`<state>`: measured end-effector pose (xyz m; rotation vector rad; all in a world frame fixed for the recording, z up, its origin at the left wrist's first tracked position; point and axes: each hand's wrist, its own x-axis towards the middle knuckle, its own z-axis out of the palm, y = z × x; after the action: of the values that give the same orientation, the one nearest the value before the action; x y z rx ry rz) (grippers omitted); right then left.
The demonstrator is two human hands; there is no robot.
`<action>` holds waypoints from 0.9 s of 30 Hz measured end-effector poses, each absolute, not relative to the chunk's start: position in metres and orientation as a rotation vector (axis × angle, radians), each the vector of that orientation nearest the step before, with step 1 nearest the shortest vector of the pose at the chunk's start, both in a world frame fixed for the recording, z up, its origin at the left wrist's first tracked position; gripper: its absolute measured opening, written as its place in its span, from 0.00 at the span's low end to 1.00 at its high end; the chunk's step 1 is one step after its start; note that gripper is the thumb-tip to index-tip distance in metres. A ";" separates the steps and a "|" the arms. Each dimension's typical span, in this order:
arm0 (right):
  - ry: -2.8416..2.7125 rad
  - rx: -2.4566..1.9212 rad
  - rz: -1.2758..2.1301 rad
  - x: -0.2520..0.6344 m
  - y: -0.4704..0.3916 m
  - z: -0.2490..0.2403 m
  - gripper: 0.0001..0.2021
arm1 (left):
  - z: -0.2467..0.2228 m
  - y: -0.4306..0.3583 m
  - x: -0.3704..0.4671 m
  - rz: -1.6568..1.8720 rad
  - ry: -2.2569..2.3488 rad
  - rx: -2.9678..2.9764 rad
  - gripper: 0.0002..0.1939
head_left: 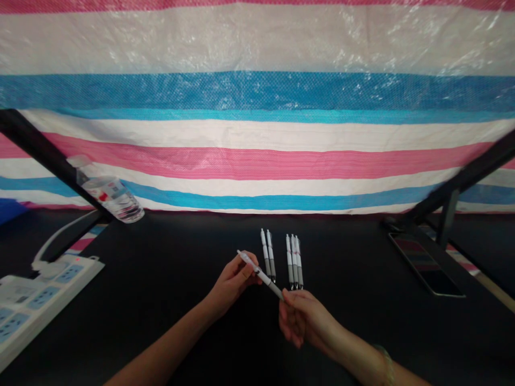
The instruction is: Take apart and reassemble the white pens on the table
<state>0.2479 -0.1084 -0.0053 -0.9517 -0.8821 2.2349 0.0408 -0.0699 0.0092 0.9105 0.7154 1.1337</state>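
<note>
A white pen with a grey grip [266, 279] is held slantwise between my two hands, above the black table. My left hand [235, 276] pinches its clip end between thumb and fingers. The grey end is gripped by my right hand [303, 316] between thumb and forefinger, with the other fingers curled below; the tip there is hidden. Just beyond lie two similar pens [268, 254] side by side, close to my left hand. A group of three pens [295, 261] lies to their right, in front of my right hand.
A white power strip [52, 300] with a plugged-in cable is at the left. Behind it a water bottle [112, 193] leans by a black bar. A phone [426, 264] lies at the right near another black bar [462, 182]. Striped plastic sheeting [257, 161] hangs behind the table.
</note>
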 end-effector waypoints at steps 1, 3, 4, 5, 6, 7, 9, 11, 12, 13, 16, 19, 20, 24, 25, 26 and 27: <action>-0.887 -0.960 2.233 0.248 -0.109 -0.004 0.28 | 0.010 -0.071 0.042 1.125 0.714 0.916 0.12; -0.902 -0.960 2.258 0.247 -0.108 -0.003 0.29 | 0.012 -0.072 0.043 1.104 0.701 0.922 0.12; -0.915 -0.955 2.273 0.247 -0.108 -0.003 0.30 | 0.012 -0.073 0.044 1.099 0.692 0.921 0.11; -0.929 -0.950 2.282 0.247 -0.108 -0.003 0.30 | 0.013 -0.073 0.045 1.096 0.685 0.915 0.11; -0.940 -0.949 2.288 0.247 -0.108 -0.003 0.31 | 0.013 -0.073 0.046 1.098 0.687 0.906 0.10; -0.946 -0.952 2.288 0.247 -0.107 -0.003 0.31 | 0.012 -0.073 0.047 1.103 0.698 0.895 0.10; -0.942 -0.955 2.287 0.247 -0.107 -0.002 0.30 | 0.012 -0.072 0.047 1.122 0.744 0.879 0.11; -0.932 -0.942 2.292 0.247 -0.106 -0.001 0.28 | 0.011 -0.071 0.046 1.132 0.795 0.886 0.15; -0.931 -0.931 2.294 0.247 -0.105 -0.001 0.27 | 0.011 -0.071 0.045 1.130 0.814 0.900 0.18; -0.933 -0.921 2.293 0.247 -0.105 0.000 0.27 | 0.012 -0.071 0.044 1.124 0.829 0.917 0.23; -0.945 -0.921 2.290 0.247 -0.104 0.001 0.26 | 0.015 -0.073 0.044 1.104 0.856 0.963 0.34; -0.938 -0.938 2.281 0.247 -0.104 0.002 0.25 | 0.018 -0.074 0.045 1.075 0.859 0.994 0.34; -0.933 -0.945 2.279 0.247 -0.104 0.002 0.25 | 0.019 -0.074 0.045 1.067 0.858 1.000 0.33; -0.943 -0.978 2.272 0.247 -0.104 0.004 0.23 | 0.019 -0.073 0.045 1.068 0.874 0.992 0.29; -0.949 -0.986 2.272 0.247 -0.104 0.004 0.22 | 0.018 -0.072 0.044 1.071 0.879 0.979 0.28; -0.956 -0.993 2.273 0.247 -0.104 0.005 0.21 | 0.017 -0.071 0.044 1.076 0.882 0.963 0.28; -0.963 -0.999 2.276 0.247 -0.104 0.005 0.21 | 0.016 -0.071 0.043 1.080 0.885 0.949 0.28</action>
<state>0.2468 -0.1041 0.0051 -0.9985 -0.9626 2.2757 0.0434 -0.0708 0.0165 0.9489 0.8852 1.0801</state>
